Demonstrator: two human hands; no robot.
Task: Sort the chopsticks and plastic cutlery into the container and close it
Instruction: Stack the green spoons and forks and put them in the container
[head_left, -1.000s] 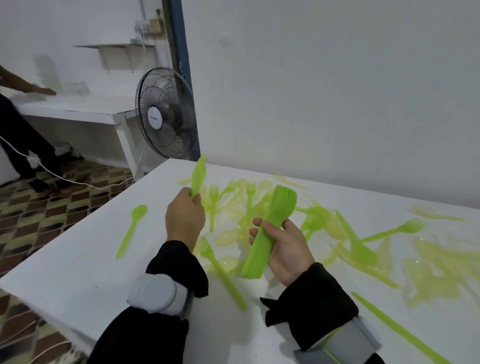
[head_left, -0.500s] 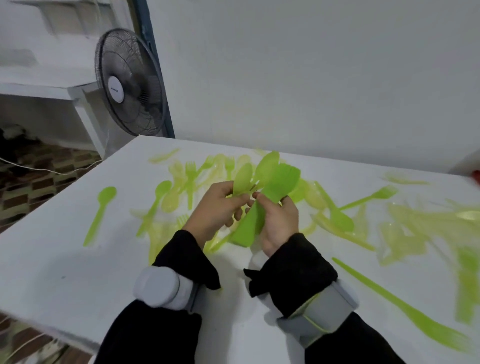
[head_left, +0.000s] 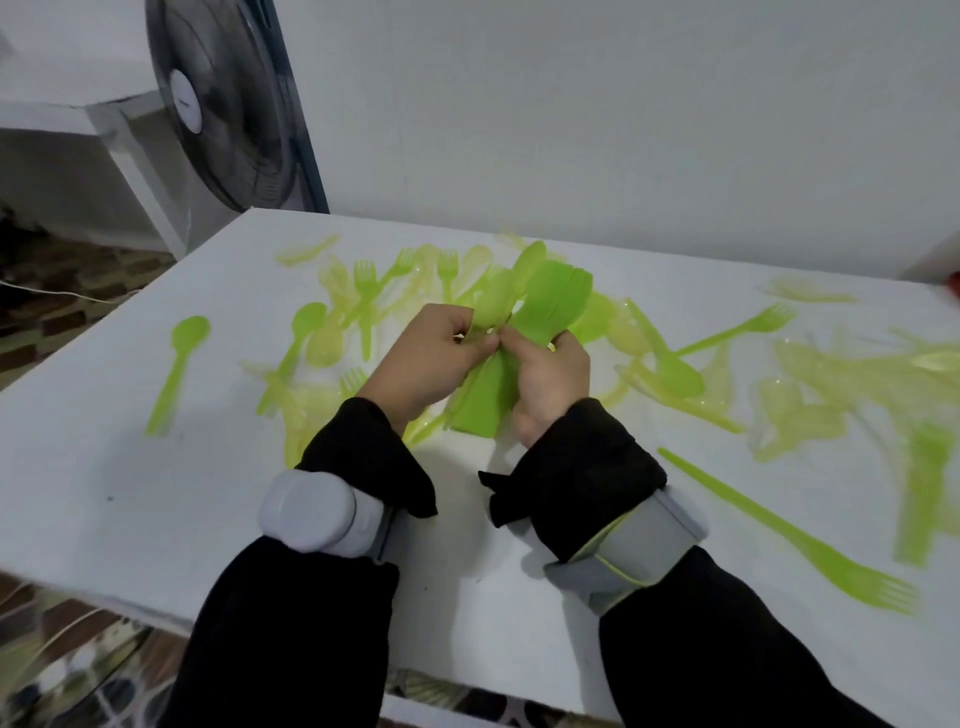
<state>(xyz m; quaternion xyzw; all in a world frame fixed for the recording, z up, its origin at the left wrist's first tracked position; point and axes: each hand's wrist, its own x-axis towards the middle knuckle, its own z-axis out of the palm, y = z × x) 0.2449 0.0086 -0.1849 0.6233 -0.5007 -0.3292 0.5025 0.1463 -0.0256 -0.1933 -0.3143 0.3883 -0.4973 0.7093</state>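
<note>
My right hand (head_left: 548, 382) grips a bright green stack of plastic cutlery (head_left: 550, 301), its handles reaching down to the white table (head_left: 130, 493). My left hand (head_left: 423, 358) pinches a pale green spoon (head_left: 493, 306) and holds it against that stack. Both hands meet above the middle of the table. Many green forks and spoons lie scattered behind and to the right of them. A lone green spoon (head_left: 179, 364) lies at the left and a long green fork (head_left: 795, 535) at the right. No container or chopsticks are in view.
A black standing fan (head_left: 223, 104) is at the table's far left corner, by a white wall. The table's left and near edges drop to a patterned floor (head_left: 62, 301). A white shelf unit (head_left: 78, 156) stands at the left.
My left hand has brought its spoon from the left over to the stack in my right hand. The view has tilted down and to the right.
</note>
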